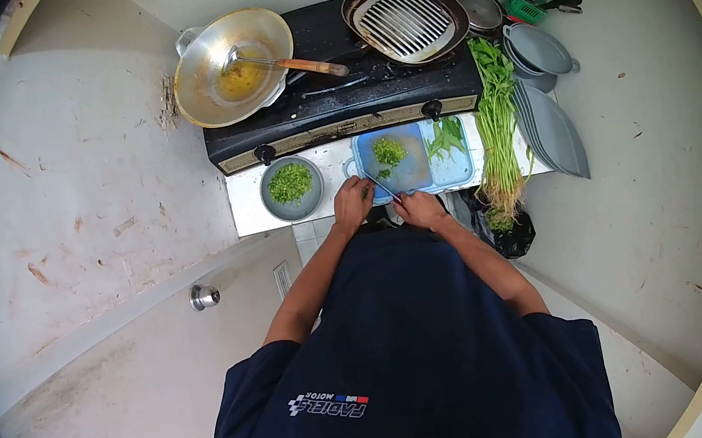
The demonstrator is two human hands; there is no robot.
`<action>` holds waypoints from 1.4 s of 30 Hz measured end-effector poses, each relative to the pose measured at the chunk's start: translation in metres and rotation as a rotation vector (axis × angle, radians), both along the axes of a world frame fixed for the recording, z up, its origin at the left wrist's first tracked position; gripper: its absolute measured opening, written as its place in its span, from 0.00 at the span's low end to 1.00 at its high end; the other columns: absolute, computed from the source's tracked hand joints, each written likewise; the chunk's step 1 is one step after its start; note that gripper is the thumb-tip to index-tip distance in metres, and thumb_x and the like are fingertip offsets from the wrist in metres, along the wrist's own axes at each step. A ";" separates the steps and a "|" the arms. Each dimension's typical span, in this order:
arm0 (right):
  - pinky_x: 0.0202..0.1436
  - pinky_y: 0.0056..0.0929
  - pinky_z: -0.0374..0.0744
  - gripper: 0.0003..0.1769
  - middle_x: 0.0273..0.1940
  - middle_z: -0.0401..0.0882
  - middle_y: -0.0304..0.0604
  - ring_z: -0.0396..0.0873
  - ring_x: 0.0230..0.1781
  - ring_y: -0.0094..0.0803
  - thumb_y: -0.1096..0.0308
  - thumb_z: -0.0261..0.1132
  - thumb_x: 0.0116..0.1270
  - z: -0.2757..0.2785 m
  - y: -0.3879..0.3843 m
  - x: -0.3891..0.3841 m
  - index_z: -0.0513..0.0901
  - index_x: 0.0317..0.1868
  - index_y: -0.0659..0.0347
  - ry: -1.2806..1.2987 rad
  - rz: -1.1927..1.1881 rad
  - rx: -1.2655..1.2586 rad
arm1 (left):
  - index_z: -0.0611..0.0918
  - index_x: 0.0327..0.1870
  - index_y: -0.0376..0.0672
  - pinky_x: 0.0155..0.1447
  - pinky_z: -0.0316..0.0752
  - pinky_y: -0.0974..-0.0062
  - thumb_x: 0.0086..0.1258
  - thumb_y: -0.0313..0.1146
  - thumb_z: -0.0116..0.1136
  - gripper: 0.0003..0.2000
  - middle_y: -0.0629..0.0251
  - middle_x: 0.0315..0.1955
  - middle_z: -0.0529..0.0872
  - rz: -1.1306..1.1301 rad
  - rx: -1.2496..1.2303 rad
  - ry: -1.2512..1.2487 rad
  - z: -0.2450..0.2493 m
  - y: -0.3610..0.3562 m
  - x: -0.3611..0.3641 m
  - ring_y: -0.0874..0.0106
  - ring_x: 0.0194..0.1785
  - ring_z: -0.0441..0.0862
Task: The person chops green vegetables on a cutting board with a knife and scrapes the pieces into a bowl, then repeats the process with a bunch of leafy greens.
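Observation:
My right hand is closed around the handle of a knife, whose blade points up and left over the near edge of the blue cutting board. Close beside the blade, the fingers of my left hand are bent together on a small bit of leafy greens, mostly hidden by them. A small heap of chopped greens lies on the board. Whole green leaves rest in its right section. To the left stands a grey bowl holding finely chopped greens.
Behind the board is a black gas stove with a wok, a ladle and a grill pan. A bunch of rooted greens hangs over the counter's right side, near grey plates and a green utensil basket.

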State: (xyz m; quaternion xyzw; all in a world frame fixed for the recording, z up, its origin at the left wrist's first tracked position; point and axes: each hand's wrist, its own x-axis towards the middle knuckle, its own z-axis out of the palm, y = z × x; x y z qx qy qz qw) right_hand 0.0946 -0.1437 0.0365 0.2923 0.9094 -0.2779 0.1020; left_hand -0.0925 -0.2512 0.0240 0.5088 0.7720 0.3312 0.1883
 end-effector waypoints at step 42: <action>0.49 0.55 0.84 0.22 0.36 0.87 0.63 0.87 0.39 0.60 0.52 0.58 0.76 -0.003 0.036 0.018 0.86 0.44 0.65 -0.011 0.027 0.058 | 0.87 0.41 0.40 0.52 0.80 0.57 0.68 0.27 0.61 0.05 0.56 0.36 0.81 -0.072 0.046 0.111 -0.005 0.019 0.006 0.54 0.45 0.83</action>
